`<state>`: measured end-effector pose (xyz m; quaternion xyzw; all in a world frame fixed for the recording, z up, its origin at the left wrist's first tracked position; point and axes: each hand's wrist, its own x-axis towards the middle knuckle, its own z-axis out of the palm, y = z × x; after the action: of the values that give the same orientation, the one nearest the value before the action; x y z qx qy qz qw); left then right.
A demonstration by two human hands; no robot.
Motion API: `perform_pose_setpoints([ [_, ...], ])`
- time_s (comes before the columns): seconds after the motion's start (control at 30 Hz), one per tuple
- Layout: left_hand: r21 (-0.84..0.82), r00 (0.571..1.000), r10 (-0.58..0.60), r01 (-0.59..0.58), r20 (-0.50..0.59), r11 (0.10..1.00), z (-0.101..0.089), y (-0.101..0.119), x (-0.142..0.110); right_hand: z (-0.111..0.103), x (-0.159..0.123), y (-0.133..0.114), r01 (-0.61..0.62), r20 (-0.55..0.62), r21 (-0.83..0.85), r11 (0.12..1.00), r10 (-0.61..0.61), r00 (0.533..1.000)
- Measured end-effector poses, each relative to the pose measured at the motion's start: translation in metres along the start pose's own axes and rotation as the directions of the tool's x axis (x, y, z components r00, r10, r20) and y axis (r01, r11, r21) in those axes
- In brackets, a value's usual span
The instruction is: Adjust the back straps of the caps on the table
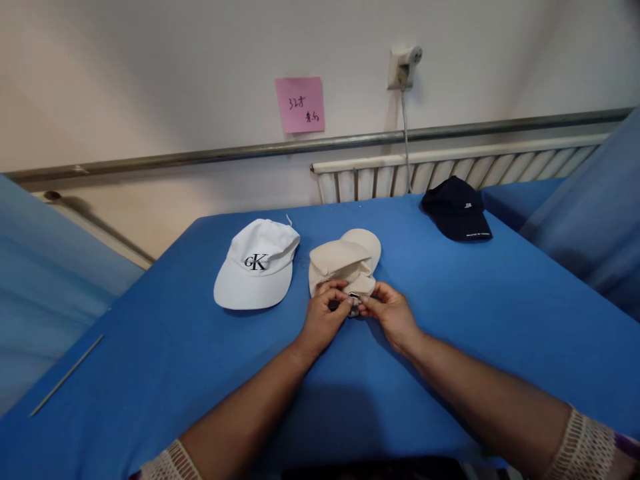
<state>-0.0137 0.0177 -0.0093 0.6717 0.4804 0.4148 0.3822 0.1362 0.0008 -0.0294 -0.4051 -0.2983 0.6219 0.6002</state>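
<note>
A beige cap [344,261] lies folded in the middle of the blue table [450,313]. My left hand [324,317] pinches the cap's rear strap at its near edge, fingers closed. My right hand [389,311] pinches the same strap from the right, right by a small metal buckle [355,296]. The two hands nearly touch at the buckle. A white cap [257,271] with black letters rests just left of the beige one. A dark navy cap [457,209] sits at the far right of the table.
A wall runs behind the table with a pink note [300,104], a socket with a cable [403,67] and a white radiator [450,172]. Blue fabric [45,280] hangs on both sides. A thin rod [67,374] lies at the left.
</note>
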Motion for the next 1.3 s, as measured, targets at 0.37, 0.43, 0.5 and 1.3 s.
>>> perform_pose_setpoints([
  [0.37,0.08,0.993,-0.099,0.104,-0.057,0.991,0.001,0.005,0.001,0.0,-0.001,0.006,0.071,0.042,-0.114,0.991,-0.067,0.997],
  [0.43,0.08,0.994,-0.095,0.099,-0.062,0.992,0.001,0.006,0.001,0.001,-0.002,0.006,0.083,0.04,-0.123,0.989,-0.079,0.996],
  [0.5,0.08,0.993,-0.091,0.097,-0.073,0.992,0.001,0.007,0.0,0.001,-0.003,0.006,0.094,0.043,-0.14,0.986,-0.089,0.995],
  [1.3,0.042,0.994,-0.049,0.053,-0.094,0.998,0.004,0.005,-0.002,0.003,-0.003,0.004,0.107,0.069,-0.108,0.988,-0.1,0.993],
])
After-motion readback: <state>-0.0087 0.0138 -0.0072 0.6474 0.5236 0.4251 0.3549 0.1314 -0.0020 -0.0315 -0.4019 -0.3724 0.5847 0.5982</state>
